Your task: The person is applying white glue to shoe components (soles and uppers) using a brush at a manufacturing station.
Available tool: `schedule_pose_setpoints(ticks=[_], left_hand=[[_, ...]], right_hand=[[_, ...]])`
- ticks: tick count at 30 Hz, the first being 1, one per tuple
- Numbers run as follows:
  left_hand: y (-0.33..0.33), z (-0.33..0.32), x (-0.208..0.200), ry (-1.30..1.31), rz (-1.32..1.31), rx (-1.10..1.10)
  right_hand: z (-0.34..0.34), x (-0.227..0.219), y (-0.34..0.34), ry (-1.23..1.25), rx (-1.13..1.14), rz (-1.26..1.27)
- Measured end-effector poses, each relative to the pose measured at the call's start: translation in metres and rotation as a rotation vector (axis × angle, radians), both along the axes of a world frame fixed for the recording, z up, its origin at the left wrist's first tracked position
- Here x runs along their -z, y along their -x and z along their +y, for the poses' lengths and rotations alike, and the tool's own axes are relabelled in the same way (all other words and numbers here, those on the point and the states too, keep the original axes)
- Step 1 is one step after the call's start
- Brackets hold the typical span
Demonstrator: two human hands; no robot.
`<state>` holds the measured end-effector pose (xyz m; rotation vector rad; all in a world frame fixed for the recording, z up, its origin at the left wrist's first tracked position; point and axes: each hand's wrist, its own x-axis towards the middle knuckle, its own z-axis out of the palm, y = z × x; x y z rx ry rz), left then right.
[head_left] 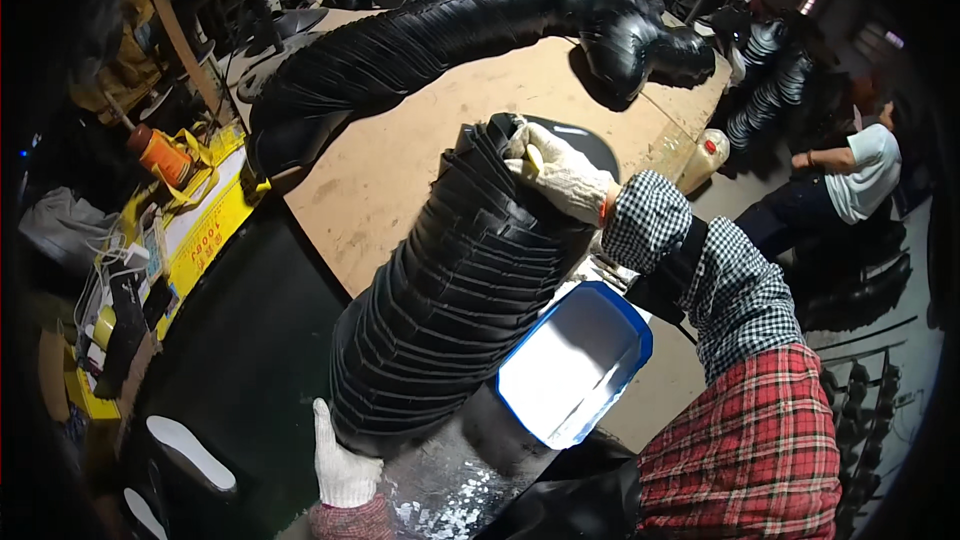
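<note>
A thick stack of nested black leather-like pieces (450, 290), which look like shoe uppers, slants across the middle of the head view. My left hand (347, 465), in a white knit glove, holds its near end, the thumb along the side and the other fingers hidden beneath. At the far end, my right hand (560, 172), gloved the same way, has its fingers closed over the top edge of the pieces. Just right of the stack sits a blue-rimmed tray (645, 335) with a white inside. A longer curved row of similar black pieces (420, 50) lies across the tabletop beyond.
The tan tabletop (370, 180) reaches to the far side. An orange bottle (165, 157) and yellow box (212, 240) stand at left. White sole-shaped pieces (190, 452) lie at lower left. A red-capped jug (703, 162) and another person (865, 175) are at right.
</note>
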<state>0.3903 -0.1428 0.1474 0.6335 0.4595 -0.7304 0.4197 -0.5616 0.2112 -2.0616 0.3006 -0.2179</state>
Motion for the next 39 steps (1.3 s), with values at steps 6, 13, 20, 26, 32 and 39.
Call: schedule_pose_setpoints(ticks=[6,13,20,26,32,39], left_hand=[[0.025,0.031,0.020,-0.181,-0.101,-0.137],[0.158,0.133,0.018,-1.333,-1.386,-0.577],[0.252,0.127,-0.019,-1.946,-1.145,0.374],[0.228,0.167,-0.008,-1.974,-1.347,0.051],[0.216,0.202,0.007,-2.087,-0.917,0.118],[0.295,0.134,0.066,-1.065,-1.221,-0.584]], right_hand=[[-0.016,-0.013,0.018,0.861,-0.013,-0.077],[-0.002,-0.057,0.176,1.096,-0.078,-0.837],[0.066,-0.003,0.274,-0.122,-0.086,-0.471],[0.069,0.009,0.253,0.478,-0.100,-0.373],[0.067,0.027,0.304,0.286,-0.113,-0.672],[0.111,0.019,0.359,-0.154,-0.095,-0.541]])
